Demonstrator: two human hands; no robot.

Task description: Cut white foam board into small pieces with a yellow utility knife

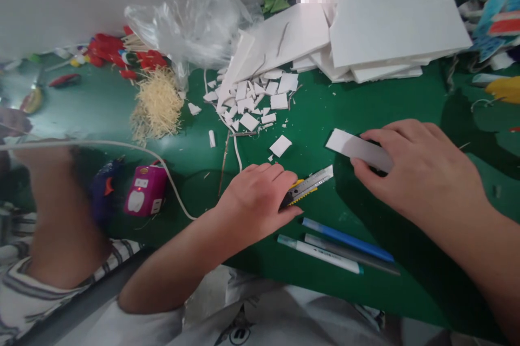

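Observation:
My left hand is closed around a yellow-and-black utility knife, its blade out and pointing right and slightly up. In my right hand is a white foam board strip, pinched between thumb and fingers, with its free end toward the left. The knife's tip and the strip are apart. A small cut foam piece lies on the green table just beyond my left hand. Below the knife rest a blue marker, a grey stick-like pen and a white marker with teal ends.
Several foam scraps are heaped ahead, before stacked white foam boards. To the left are a plastic bag, pale shredded strands, a magenta power socket with a white cable, and another person's arm.

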